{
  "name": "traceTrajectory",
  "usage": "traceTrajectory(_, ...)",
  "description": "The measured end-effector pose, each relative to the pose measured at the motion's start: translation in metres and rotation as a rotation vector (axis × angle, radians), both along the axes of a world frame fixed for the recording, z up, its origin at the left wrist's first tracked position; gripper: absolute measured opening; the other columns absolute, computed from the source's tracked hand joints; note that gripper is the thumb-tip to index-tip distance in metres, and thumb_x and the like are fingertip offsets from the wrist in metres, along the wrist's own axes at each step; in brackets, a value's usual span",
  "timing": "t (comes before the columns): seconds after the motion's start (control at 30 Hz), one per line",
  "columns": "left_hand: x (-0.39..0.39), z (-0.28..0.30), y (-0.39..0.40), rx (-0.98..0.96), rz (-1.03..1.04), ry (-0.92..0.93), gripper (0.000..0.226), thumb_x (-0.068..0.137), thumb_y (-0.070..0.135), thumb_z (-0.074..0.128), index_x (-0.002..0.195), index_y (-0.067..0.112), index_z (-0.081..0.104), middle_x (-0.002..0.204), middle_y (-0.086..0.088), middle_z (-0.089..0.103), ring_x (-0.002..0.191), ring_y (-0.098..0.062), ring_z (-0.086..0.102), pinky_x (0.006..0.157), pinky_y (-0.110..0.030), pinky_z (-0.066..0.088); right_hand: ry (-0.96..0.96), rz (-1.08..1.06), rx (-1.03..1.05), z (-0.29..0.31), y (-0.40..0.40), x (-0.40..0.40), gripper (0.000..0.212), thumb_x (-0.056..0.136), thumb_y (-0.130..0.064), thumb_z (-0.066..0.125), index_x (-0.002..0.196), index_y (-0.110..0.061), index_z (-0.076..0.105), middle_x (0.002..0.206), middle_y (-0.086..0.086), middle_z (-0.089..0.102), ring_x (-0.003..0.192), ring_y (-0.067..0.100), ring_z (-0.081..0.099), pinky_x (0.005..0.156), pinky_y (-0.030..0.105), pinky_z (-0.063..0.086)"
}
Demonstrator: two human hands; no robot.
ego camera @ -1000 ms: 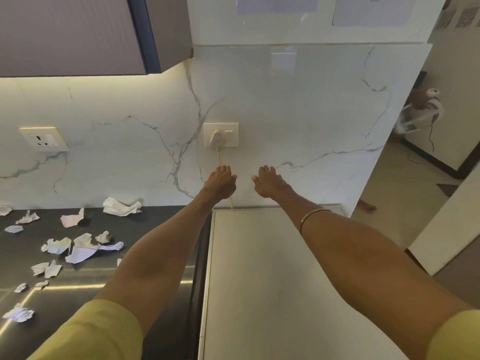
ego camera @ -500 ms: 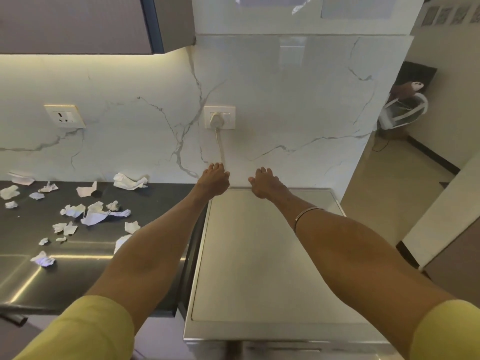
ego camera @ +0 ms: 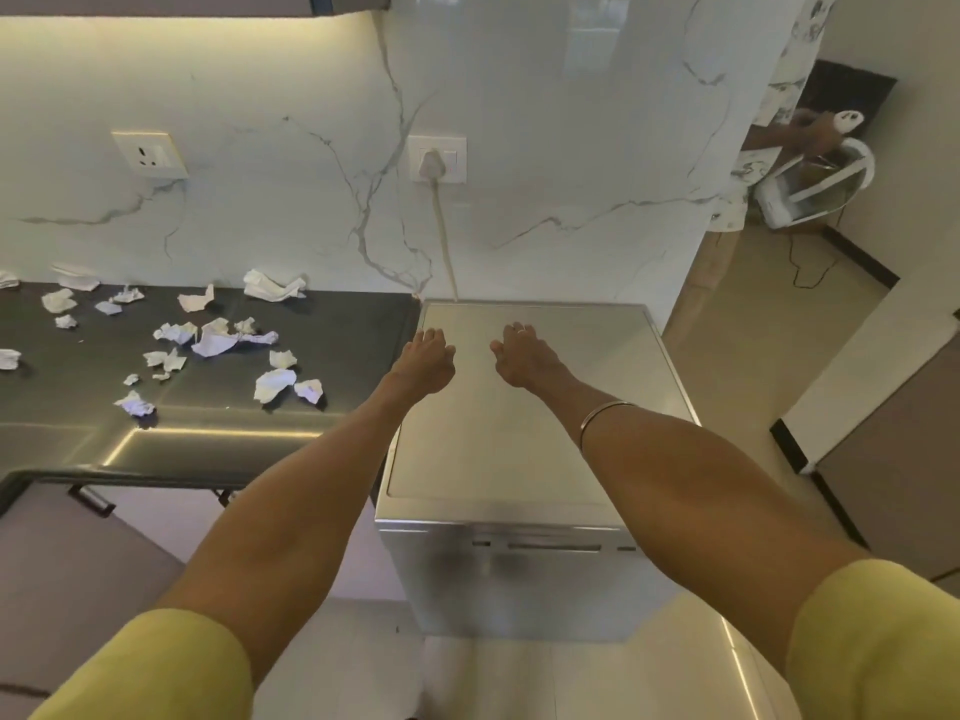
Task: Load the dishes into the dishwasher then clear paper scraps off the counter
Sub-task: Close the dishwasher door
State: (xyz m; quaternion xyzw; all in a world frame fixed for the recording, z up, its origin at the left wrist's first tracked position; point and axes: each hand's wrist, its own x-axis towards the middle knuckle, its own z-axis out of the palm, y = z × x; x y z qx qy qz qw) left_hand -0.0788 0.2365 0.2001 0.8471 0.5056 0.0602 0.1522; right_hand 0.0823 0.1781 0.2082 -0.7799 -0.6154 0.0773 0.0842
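A silver dishwasher (ego camera: 498,459) stands against the marble wall, its door closed. Both my arms reach out over its flat top. My left hand (ego camera: 426,358) hovers above the top's far left corner with fingers loosely bent and holds nothing. My right hand (ego camera: 522,353) is beside it, fingers relaxed, also empty, with a ring on one finger and a bangle on the wrist. Several crumpled white paper scraps (ego camera: 272,383) lie scattered on the dark counter (ego camera: 218,444) to the left. No dishes are in view.
A plug sits in the wall socket (ego camera: 435,159) and its cord (ego camera: 445,241) drops behind the dishwasher. A second socket (ego camera: 149,153) is on the left. A drawer handle (ego camera: 91,498) shows under the counter. Tiled floor and a doorway lie to the right.
The view has tilted down and pulled back, so the dishwasher's front now shows. Both hands have drawn back from the wall and now hover over the dishwasher top.
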Motion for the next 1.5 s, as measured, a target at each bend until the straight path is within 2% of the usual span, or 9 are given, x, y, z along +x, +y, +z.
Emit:
traceTrajectory(0.37, -0.063, -0.032, -0.06, -0.045, -0.046, 0.001, 0.043, 0.104, 0.019, 0.031, 0.139, -0.006, 0.038, 0.145, -0.022, 0.04, 0.135, -0.035, 0.036, 0.113, -0.048, 0.031, -0.038, -0.099, -0.087, -0.034, -0.078, -0.047, 0.051, 0.105, -0.034, 0.03, 0.14, 0.001, 0.039, 0.147, 0.016, 0.039, 0.135, 0.031, 0.035, 0.105, 0.045, 0.036)
traceTrajectory(0.6, -0.093, -0.058, -0.109, -0.079, -0.105, 0.071, 0.041, 0.103, 0.013, 0.032, 0.136, -0.01, 0.042, 0.145, -0.026, 0.038, 0.135, -0.039, 0.034, 0.113, -0.048, 0.029, 0.064, -0.127, -0.146, -0.066, -0.144, -0.091, 0.048, 0.105, -0.032, 0.033, 0.139, 0.001, 0.039, 0.144, 0.019, 0.041, 0.13, 0.037, 0.041, 0.103, 0.047, 0.038)
traceTrajectory(0.8, -0.122, -0.093, -0.131, -0.182, -0.077, 0.064, 0.045, 0.096, 0.007, 0.044, 0.138, -0.005, 0.039, 0.144, -0.022, 0.042, 0.133, -0.036, 0.04, 0.108, -0.045, 0.039, 0.109, -0.123, -0.17, -0.088, -0.179, -0.108, 0.044, 0.105, -0.029, 0.034, 0.136, 0.002, 0.039, 0.141, 0.022, 0.042, 0.126, 0.039, 0.045, 0.1, 0.046, 0.039)
traceTrajectory(0.93, -0.143, -0.117, -0.148, -0.248, 0.012, 0.052, 0.057, 0.095, 0.006, 0.051, 0.148, 0.0, 0.03, 0.153, -0.021, 0.033, 0.144, -0.037, 0.028, 0.115, -0.048, 0.033, 0.092, -0.1, -0.168, -0.098, -0.191, -0.111, 0.042, 0.105, -0.026, 0.036, 0.135, 0.003, 0.041, 0.138, 0.022, 0.045, 0.125, 0.038, 0.047, 0.099, 0.045, 0.04)
traceTrajectory(1.13, -0.16, -0.151, -0.155, -0.277, 0.091, -0.037, 0.064, 0.084, 0.006, 0.068, 0.142, 0.006, 0.04, 0.142, -0.018, 0.047, 0.129, -0.035, 0.047, 0.105, -0.044, 0.046, 0.014, -0.049, -0.178, -0.126, -0.197, -0.105, 0.046, 0.101, -0.022, 0.043, 0.139, 0.002, 0.037, 0.145, 0.017, 0.039, 0.133, 0.034, 0.037, 0.106, 0.044, 0.035)
traceTrajectory(1.2, -0.159, -0.159, -0.155, -0.23, 0.056, -0.016, 0.079, 0.08, 0.005, 0.073, 0.148, 0.006, 0.031, 0.152, -0.017, 0.036, 0.138, -0.036, 0.038, 0.11, -0.047, 0.041, 0.011, -0.037, -0.156, -0.135, -0.197, -0.103, 0.053, 0.099, -0.021, 0.046, 0.144, 0.002, 0.031, 0.151, 0.018, 0.032, 0.137, 0.034, 0.032, 0.109, 0.045, 0.033)
traceTrajectory(1.33, -0.15, -0.178, -0.154, -0.073, -0.077, 0.102, 0.103, 0.083, 0.007, 0.074, 0.156, 0.01, 0.002, 0.164, -0.012, 0.003, 0.151, -0.035, 0.002, 0.12, -0.047, 0.015, -0.007, -0.019, -0.112, -0.161, -0.194, -0.098, 0.061, 0.094, -0.019, 0.049, 0.146, 0.003, 0.027, 0.153, 0.02, 0.029, 0.138, 0.036, 0.031, 0.112, 0.046, 0.031)
traceTrajectory(1.43, -0.143, -0.191, -0.146, 0.042, -0.133, 0.138, 0.108, 0.081, 0.008, 0.076, 0.157, 0.014, -0.002, 0.165, -0.009, -0.004, 0.151, -0.034, -0.005, 0.121, -0.048, 0.009, 0.0, -0.021, -0.101, -0.184, -0.19, -0.091, 0.066, 0.09, -0.017, 0.053, 0.147, 0.002, 0.026, 0.153, 0.019, 0.028, 0.138, 0.036, 0.03, 0.114, 0.047, 0.029)
traceTrajectory(1.5, -0.14, -0.202, -0.144, 0.081, -0.16, 0.137, 0.11, 0.079, 0.002, 0.075, 0.157, 0.016, -0.001, 0.165, -0.009, -0.005, 0.151, -0.035, -0.005, 0.121, -0.049, 0.01, -0.013, -0.026, -0.081, -0.201, -0.192, -0.092, 0.075, 0.09, -0.016, 0.055, 0.152, 0.0, 0.017, 0.159, 0.019, 0.018, 0.146, 0.036, 0.02, 0.119, 0.048, 0.021)
